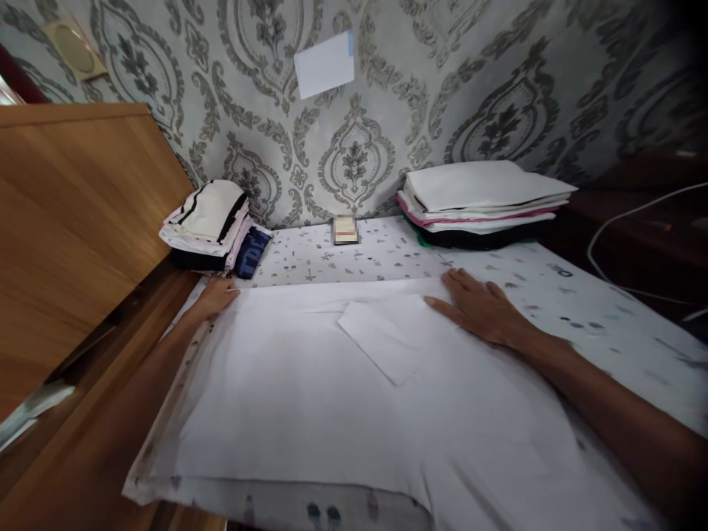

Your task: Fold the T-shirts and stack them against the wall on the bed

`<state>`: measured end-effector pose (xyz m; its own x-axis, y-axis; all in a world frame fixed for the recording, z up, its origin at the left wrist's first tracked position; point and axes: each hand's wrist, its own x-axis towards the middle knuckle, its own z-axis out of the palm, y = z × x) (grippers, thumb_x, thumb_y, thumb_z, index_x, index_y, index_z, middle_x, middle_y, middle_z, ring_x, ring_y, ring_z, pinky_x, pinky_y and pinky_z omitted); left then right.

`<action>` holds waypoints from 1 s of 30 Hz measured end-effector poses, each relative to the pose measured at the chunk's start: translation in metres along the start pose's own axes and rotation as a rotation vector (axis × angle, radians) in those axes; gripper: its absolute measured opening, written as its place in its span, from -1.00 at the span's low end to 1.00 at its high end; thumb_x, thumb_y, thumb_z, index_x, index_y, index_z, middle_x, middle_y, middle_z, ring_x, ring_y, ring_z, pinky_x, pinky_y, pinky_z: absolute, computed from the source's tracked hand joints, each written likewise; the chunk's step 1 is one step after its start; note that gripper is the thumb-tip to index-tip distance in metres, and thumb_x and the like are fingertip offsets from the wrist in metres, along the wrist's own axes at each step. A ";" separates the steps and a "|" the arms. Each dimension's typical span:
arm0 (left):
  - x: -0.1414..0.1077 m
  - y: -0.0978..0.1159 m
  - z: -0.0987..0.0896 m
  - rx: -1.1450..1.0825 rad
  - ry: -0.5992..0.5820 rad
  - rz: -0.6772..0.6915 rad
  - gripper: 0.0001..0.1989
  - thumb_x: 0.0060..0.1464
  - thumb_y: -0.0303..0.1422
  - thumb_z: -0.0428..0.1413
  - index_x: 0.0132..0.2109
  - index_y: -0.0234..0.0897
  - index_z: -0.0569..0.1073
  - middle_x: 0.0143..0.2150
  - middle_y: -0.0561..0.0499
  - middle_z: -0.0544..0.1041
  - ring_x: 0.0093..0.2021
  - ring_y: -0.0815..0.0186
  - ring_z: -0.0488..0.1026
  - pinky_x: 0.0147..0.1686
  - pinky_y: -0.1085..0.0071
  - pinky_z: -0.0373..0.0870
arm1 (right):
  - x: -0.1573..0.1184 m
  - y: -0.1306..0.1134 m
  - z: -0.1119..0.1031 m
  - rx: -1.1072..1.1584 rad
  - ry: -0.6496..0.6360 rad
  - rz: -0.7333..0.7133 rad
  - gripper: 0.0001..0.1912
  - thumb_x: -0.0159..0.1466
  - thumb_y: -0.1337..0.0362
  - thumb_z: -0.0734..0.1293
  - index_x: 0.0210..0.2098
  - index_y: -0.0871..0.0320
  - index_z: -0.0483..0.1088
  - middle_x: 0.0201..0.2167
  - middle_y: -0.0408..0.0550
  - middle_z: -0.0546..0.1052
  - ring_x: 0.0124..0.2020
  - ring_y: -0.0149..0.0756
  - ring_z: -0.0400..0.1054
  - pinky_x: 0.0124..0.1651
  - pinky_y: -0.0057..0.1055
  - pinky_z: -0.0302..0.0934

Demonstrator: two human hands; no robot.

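Observation:
A white shirt [310,383] lies spread out in front of me, with a patch pocket [387,335] on its upper middle part. At the far left corner of the shirt, my left hand [218,297] has its fingers closed on the edge of the cloth; part of the grip is blurred. My right hand [479,306] rests flat on the far right part of the shirt, fingers stretched out and slightly apart. The near right part of the shirt is loosely wrinkled.
Folded clothes [207,214] are stacked at the back left, beside a wooden panel [82,221]. Another folded stack [487,192] stands at the back right. A small box [346,231] sits by the wall on the patterned sheet [299,254]. A white cable [600,236] hangs at right.

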<state>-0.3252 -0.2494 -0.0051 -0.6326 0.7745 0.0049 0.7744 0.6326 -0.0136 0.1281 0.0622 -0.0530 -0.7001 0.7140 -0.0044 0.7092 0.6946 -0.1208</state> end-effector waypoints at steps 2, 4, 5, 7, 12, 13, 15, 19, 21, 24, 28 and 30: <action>-0.002 0.000 0.000 0.019 0.003 -0.041 -0.73 0.14 -0.22 -0.06 -0.26 -0.26 0.46 -0.21 -0.09 0.60 -0.14 0.15 0.51 -0.16 0.34 0.41 | -0.002 -0.002 -0.002 -0.004 -0.019 0.012 -0.06 0.33 -0.24 -0.08 0.41 0.39 0.05 0.46 0.22 0.02 0.48 0.07 -0.20 0.43 0.10 -0.14; -0.006 0.000 0.003 0.039 0.015 -0.101 -0.70 0.18 -0.24 -0.10 -0.16 -0.28 0.46 -0.14 -0.16 0.60 -0.10 0.10 0.52 -0.16 0.30 0.41 | -0.003 -0.002 -0.002 -0.007 -0.021 0.020 -0.05 0.33 -0.24 -0.09 0.41 0.40 0.04 0.47 0.22 0.00 0.48 0.06 -0.22 0.44 0.08 -0.17; -0.007 0.000 0.004 0.049 0.019 -0.130 -0.68 0.20 -0.24 -0.11 -0.11 -0.28 0.45 -0.11 -0.19 0.60 -0.08 0.06 0.53 -0.16 0.27 0.41 | -0.003 -0.002 -0.001 -0.006 -0.017 0.021 -0.05 0.33 -0.24 -0.09 0.41 0.39 0.04 0.47 0.22 0.00 0.48 0.06 -0.22 0.44 0.08 -0.18; -0.011 0.002 0.004 0.062 0.019 -0.169 -0.66 0.21 -0.24 -0.13 -0.05 -0.29 0.44 -0.06 -0.23 0.59 -0.04 0.00 0.53 -0.14 0.22 0.42 | -0.002 0.000 0.001 0.004 -0.007 0.011 -0.05 0.33 -0.25 -0.10 0.41 0.37 0.04 0.47 0.22 0.00 0.48 0.06 -0.22 0.44 0.08 -0.18; -0.028 0.014 -0.004 0.068 0.021 -0.159 -0.57 0.21 -0.22 -0.14 0.08 -0.35 0.38 0.06 -0.30 0.54 0.10 -0.05 0.46 0.02 0.14 0.41 | -0.002 0.002 -0.003 0.089 -0.021 -0.020 -0.05 0.32 -0.30 -0.07 0.44 0.26 -0.02 0.47 0.18 0.00 0.48 0.10 -0.23 0.43 0.17 -0.23; -0.033 0.016 -0.006 0.080 0.050 -0.136 -0.53 0.20 -0.21 -0.14 0.13 -0.39 0.35 0.11 -0.33 0.50 0.16 -0.07 0.42 0.07 0.10 0.39 | -0.004 0.003 -0.006 0.121 -0.028 -0.020 -0.06 0.32 -0.29 -0.06 0.45 0.25 -0.03 0.47 0.18 -0.01 0.48 0.09 -0.24 0.44 0.16 -0.24; -0.043 0.018 -0.006 0.112 0.145 -0.026 -0.42 0.19 -0.16 -0.15 0.22 -0.46 0.28 0.24 -0.39 0.39 0.27 -0.13 0.30 0.18 0.01 0.31 | -0.013 0.007 -0.013 0.220 -0.018 -0.019 -0.07 0.34 -0.27 -0.06 0.46 0.27 -0.07 0.48 0.18 -0.05 0.49 0.02 -0.25 0.46 0.05 -0.24; -0.060 0.012 0.007 0.026 0.082 0.227 -0.31 0.20 -0.09 -0.26 0.31 -0.49 0.20 0.38 -0.33 0.25 0.39 -0.04 0.16 0.34 0.05 0.14 | -0.058 0.019 -0.026 0.351 0.066 -0.044 -0.14 0.34 -0.25 0.04 0.46 0.12 -0.02 0.48 0.06 0.00 0.48 0.00 -0.21 0.45 0.03 -0.19; -0.067 0.008 0.012 -0.018 -0.004 0.217 -0.31 0.20 -0.05 -0.28 0.28 -0.43 0.25 0.34 -0.23 0.33 0.40 -0.02 0.17 0.33 0.05 0.17 | -0.094 0.022 -0.032 0.360 0.081 -0.050 -0.23 0.35 -0.20 0.09 0.42 0.05 0.10 0.45 0.03 0.09 0.46 0.03 -0.10 0.44 0.05 -0.13; -0.082 0.009 0.006 -0.032 0.016 0.191 -0.35 0.16 0.01 -0.25 0.18 -0.29 0.34 0.23 -0.11 0.46 0.37 -0.05 0.21 0.29 0.00 0.24 | -0.156 0.019 -0.038 0.346 0.101 -0.062 -0.37 0.38 -0.09 0.13 0.34 0.04 0.25 0.41 0.03 0.20 0.41 0.03 0.06 0.41 0.06 -0.01; -0.122 0.030 -0.022 -0.106 -0.063 0.305 -0.49 0.13 0.05 -0.18 -0.06 -0.13 0.47 0.00 -0.04 0.57 0.06 0.01 0.47 0.02 0.14 0.47 | -0.235 0.007 -0.040 0.343 0.026 -0.144 -0.49 0.39 0.03 0.18 0.27 -0.03 0.36 0.40 -0.03 0.21 0.38 0.03 0.12 0.36 0.06 0.12; -0.152 0.040 -0.030 -0.161 -0.262 0.422 -0.57 0.11 0.06 -0.12 -0.23 -0.08 0.50 -0.13 0.02 0.59 -0.13 0.11 0.52 -0.16 0.28 0.50 | -0.266 -0.001 -0.038 0.335 -0.024 -0.191 -0.51 0.38 0.05 0.22 0.28 -0.14 0.34 0.43 -0.10 0.16 0.40 0.04 0.07 0.34 0.05 0.15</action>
<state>-0.1971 -0.3417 0.0233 -0.2312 0.9480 -0.2187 0.9420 0.2743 0.1934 0.3163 -0.1253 -0.0140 -0.8213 0.5699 0.0267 0.5025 0.7448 -0.4390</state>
